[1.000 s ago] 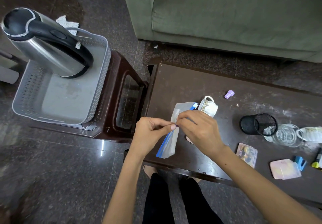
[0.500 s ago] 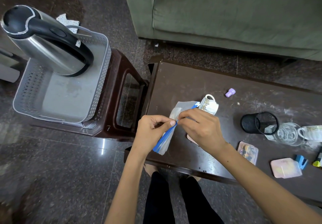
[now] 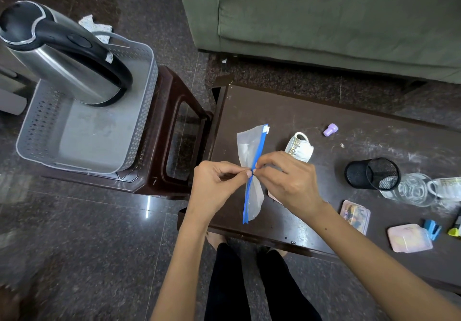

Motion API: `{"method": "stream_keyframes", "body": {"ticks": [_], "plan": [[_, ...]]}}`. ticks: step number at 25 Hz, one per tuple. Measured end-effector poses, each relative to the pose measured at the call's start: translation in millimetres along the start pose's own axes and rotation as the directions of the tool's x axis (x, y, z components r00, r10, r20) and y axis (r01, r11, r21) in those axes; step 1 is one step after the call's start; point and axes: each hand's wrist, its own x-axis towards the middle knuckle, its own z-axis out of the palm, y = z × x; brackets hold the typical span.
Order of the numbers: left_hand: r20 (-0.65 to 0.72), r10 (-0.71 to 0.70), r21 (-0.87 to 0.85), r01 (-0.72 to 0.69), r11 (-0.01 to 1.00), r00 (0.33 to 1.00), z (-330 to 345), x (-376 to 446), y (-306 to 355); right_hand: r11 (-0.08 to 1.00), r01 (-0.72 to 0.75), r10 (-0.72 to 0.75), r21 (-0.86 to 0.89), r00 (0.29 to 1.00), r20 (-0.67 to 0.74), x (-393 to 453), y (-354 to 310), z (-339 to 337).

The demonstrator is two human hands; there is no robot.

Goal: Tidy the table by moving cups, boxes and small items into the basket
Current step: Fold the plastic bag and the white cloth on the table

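Observation:
Both hands pinch the blue zip edge of a clear plastic zip pouch above the left end of the brown table. My left hand grips it from the left, my right hand from the right. Just behind my right hand a white cup lies on its side. The grey perforated basket sits on a brown stool to the left, with a steel kettle in it.
On the table's right part are a purple cap, a black mesh pen holder on its side, a glass mug, two small plastic boxes, a blue stapler. A green sofa stands behind.
The pouch has been turned from a low slant to nearly upright between my fingers, its zip edge now pointing away from me. Both hands stay pinched on it.

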Motion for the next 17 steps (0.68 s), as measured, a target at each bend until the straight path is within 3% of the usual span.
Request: {"method": "stream_keyframes", "body": {"ticks": [8, 13, 17], "plan": [[-0.028, -0.028, 0.084, 0.031, 0.996, 0.999, 1, 1, 6, 0.998, 0.006, -0.01, 0.07, 0.998, 0.06, -2, 1, 0], [-0.121, -0.045, 0.139, 0.062, 0.988, 0.992, 11, -1, 9, 0.99, -0.019, 0.005, 0.139, 0.994, 0.105, -7, 1, 4], [-0.116, -0.084, 0.034, 0.089, 0.995, 0.99, 8, -4, 3, 0.986, -0.024, 0.005, 0.165, 0.993, 0.119, -6, 0, 2]]}}
